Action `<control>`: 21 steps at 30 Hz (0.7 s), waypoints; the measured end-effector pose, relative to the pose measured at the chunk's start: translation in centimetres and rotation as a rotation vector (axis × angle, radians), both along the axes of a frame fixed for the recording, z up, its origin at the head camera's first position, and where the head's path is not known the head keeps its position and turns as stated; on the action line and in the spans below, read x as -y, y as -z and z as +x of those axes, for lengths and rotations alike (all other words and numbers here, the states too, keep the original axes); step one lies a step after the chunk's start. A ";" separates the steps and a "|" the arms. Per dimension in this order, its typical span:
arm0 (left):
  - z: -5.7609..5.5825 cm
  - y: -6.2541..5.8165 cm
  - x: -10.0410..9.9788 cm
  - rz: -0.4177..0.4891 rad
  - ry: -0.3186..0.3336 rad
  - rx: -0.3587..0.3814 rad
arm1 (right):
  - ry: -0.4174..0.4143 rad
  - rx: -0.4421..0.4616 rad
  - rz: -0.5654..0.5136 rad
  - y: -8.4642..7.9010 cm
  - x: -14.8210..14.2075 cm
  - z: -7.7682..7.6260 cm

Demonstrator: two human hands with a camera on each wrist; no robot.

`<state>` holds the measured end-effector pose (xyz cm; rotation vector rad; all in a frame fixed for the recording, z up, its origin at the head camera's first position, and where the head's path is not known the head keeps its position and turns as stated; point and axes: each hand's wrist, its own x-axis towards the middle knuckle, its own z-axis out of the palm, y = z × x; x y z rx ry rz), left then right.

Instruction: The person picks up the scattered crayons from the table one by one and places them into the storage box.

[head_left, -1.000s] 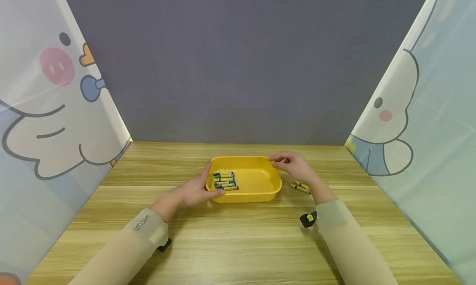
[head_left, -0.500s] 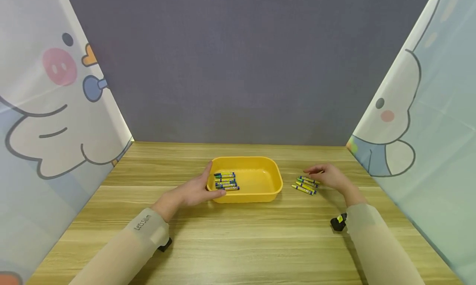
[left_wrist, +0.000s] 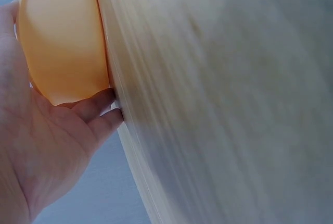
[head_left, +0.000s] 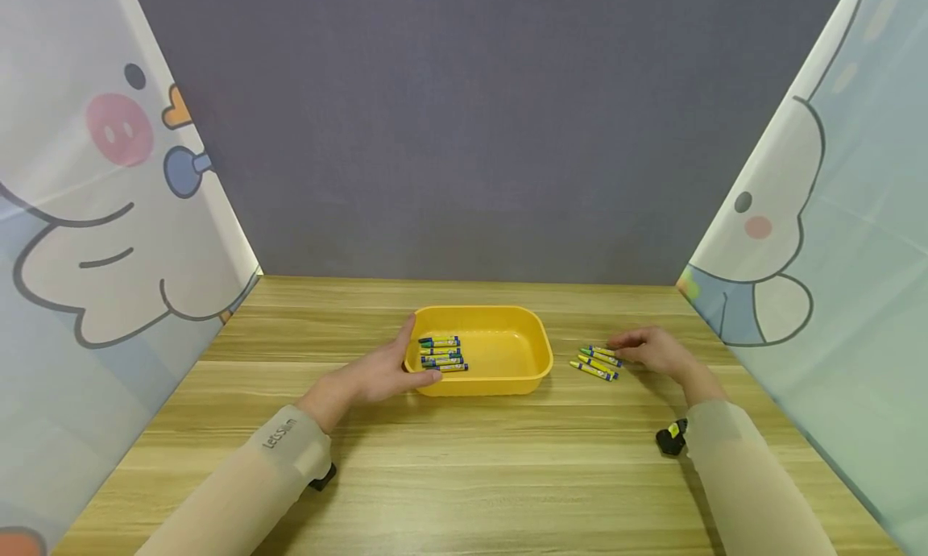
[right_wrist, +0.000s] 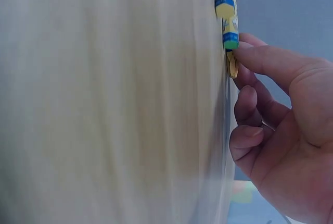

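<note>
My left hand (head_left: 377, 372) holds the left end of a yellow plastic tray (head_left: 507, 358), its thumb over the front rim. In the left wrist view its fingers curl against the outside of the tray (left_wrist: 65, 41). Several yellow-and-blue wrapped crayons (head_left: 444, 353) lie side by side in the tray's left part. To the right of the tray, several more crayons (head_left: 596, 369) lie on the table. My right hand (head_left: 656, 353) is at the far end of this group; the right wrist view shows thumb and forefinger pinching the end of a yellow crayon (right_wrist: 232, 66), partly hidden by the fingers.
A wood-grain table (head_left: 464, 467) extends under everything. A dark grey panel (head_left: 464, 137) rises behind it, with cartoon-printed sheets (head_left: 109, 217) on the left and right. Small black wrist devices (head_left: 672, 437) hang below the sleeves.
My right hand has left the tray's right rim, moved right to the loose crayons and lowered its fingertips to the farthest one. The left hand stays on the tray.
</note>
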<state>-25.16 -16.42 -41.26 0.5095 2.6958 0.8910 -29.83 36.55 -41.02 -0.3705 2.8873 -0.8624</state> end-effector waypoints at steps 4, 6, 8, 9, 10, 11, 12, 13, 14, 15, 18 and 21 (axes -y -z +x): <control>0.0 -0.1 0.0 0.007 0.002 0.010 | 0.012 0.003 0.011 -0.1 -0.6 0.3; 0.1 -0.2 -0.1 0.007 0.002 0.011 | 0.022 0.012 0.014 -0.1 -0.8 0.4; 0.1 -0.2 0.0 0.005 0.002 0.011 | 0.029 0.027 0.011 -0.1 -1.0 0.5; 0.1 -0.2 0.0 0.002 0.002 0.010 | 0.030 0.032 0.010 -0.2 -1.1 0.5; 0.1 -0.1 0.0 -0.001 0.002 0.007 | 0.033 0.035 0.010 -0.2 -1.1 0.5; 0.1 -0.1 0.0 -0.002 0.002 0.006 | 0.033 0.035 0.014 -0.2 -1.1 0.5; 0.1 -0.1 0.0 -0.003 0.002 0.005 | 0.035 0.037 0.014 -0.2 -1.1 0.5; 0.1 -0.1 0.0 -0.002 0.003 0.005 | 0.034 0.037 0.021 -0.2 -1.1 0.4; 0.1 -0.1 0.0 0.000 0.003 0.004 | 0.037 0.034 0.026 -0.2 -1.1 0.4; 0.1 -0.1 0.0 0.002 0.003 0.005 | 0.038 0.028 0.033 -0.2 -1.0 0.3; 0.1 -0.1 0.0 0.006 0.003 0.005 | 0.043 0.002 0.037 -0.2 -0.9 0.2; 0.0 -0.1 0.0 0.007 0.006 0.000 | 0.042 -0.047 0.023 -0.4 -0.5 -0.1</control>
